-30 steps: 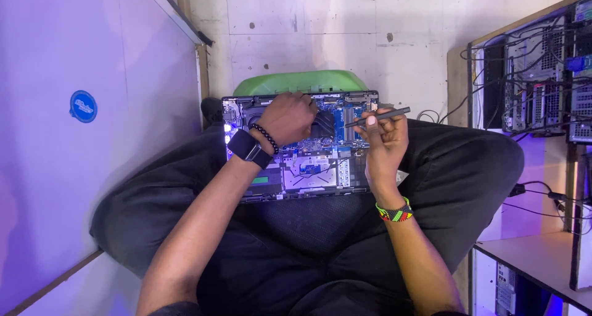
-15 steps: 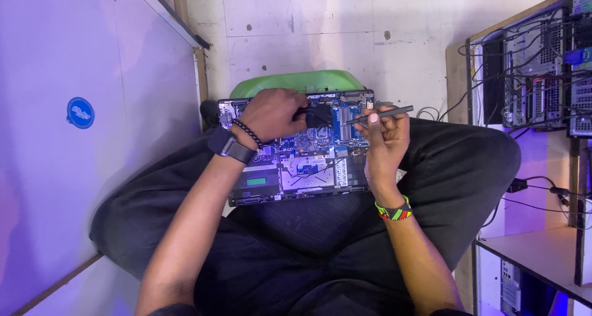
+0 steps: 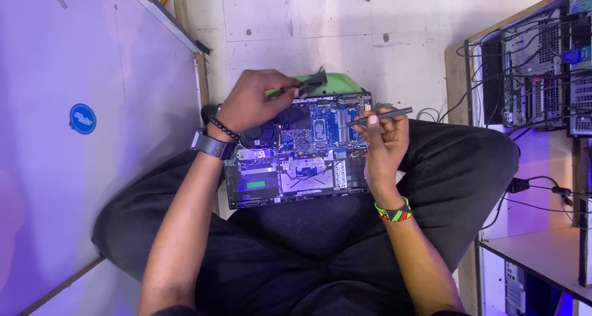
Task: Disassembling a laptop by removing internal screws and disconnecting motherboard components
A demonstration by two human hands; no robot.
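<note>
1. Setting: a worn pale floor, with a large white panel [image 3: 74, 106] on the person's left and a wooden rack of bare computer chassis and cables [image 3: 536, 63] on the right.
2. Work piece: an opened laptop [image 3: 296, 162] rests across the seated person's crossed legs, base cover already off, with the blue circuit board [image 3: 314, 131] and the round fan [image 3: 256, 134] exposed. A green object [image 3: 336, 82] lies just beyond its far edge.
3. Left hand [image 3: 250, 100]: closed in a pinch on a small dark part [image 3: 308, 82], held clear above the laptop's far edge. I judge this part already detached.
4. Right hand [image 3: 382, 143]: fingers closed around a slim dark screwdriver [image 3: 379, 114], its tip near the board's right side.
5. Outstanding: the board, fan and remaining internals appear in place; no cover is in view for refitting.
</note>
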